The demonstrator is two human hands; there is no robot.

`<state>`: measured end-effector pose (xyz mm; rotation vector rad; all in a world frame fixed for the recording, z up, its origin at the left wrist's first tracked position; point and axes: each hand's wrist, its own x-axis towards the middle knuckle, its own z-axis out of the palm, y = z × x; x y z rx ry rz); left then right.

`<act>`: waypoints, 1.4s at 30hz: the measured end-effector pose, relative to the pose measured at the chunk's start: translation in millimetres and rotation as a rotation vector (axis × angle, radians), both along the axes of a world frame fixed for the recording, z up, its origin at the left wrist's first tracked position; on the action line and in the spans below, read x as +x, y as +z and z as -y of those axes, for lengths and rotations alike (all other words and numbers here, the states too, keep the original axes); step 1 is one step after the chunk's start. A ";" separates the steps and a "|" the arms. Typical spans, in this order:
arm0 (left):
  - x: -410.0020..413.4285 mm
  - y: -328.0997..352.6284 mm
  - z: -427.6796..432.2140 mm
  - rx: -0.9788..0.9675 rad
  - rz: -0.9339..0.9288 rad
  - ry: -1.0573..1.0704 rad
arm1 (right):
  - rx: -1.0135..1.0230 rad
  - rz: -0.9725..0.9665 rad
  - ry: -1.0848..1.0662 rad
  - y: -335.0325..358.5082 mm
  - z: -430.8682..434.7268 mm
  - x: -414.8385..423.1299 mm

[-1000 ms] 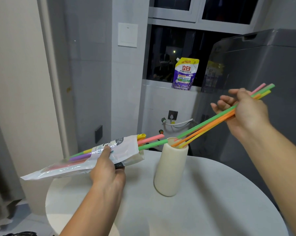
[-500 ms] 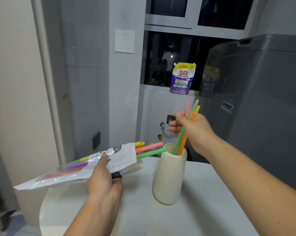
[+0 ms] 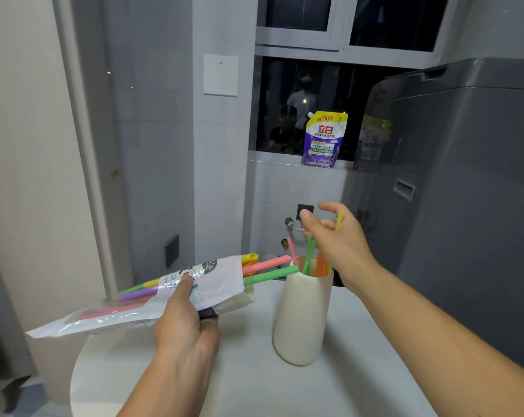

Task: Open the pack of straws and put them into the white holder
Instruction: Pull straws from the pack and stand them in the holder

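My left hand (image 3: 185,323) grips the clear-and-white pack of straws (image 3: 215,285) and holds it nearly level above the table, its open mouth facing the holder. Pink, green and yellow straws (image 3: 269,273) stick out of the pack, and their tips reach the holder's rim. The white holder (image 3: 302,320) stands upright on the round white table (image 3: 354,374). Several thin straws (image 3: 308,257), pink, green and orange, stand inside it. My right hand (image 3: 339,245) hovers just above the holder's mouth with its fingers spread. A yellow straw tip shows behind its palm.
A grey washing machine (image 3: 465,206) stands close on the right behind the table. A purple detergent pouch (image 3: 324,139) leans on the window sill. There are sockets and a hose on the wall behind the holder, and the table edge curves away at the left.
My right hand swung the bundle of thin straws upright, lowered them into the holder and opened its fingers. My left hand has kept the pack in about the same place.
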<state>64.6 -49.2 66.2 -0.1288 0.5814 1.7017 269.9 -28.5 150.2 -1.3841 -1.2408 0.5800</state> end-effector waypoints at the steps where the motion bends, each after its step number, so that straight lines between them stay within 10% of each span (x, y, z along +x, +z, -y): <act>1: -0.2 0.6 0.5 -0.001 0.001 0.000 | 0.010 -0.010 0.001 0.6 0.5 -0.2; 16: 2.2 10.3 11.8 0.053 -0.072 -0.008 | 0.289 0.090 -0.230 3.5 63.8 -5.1; 42: 34.2 28.5 48.4 0.134 -0.283 -0.038 | 0.141 -0.150 0.079 -30.6 97.7 -37.0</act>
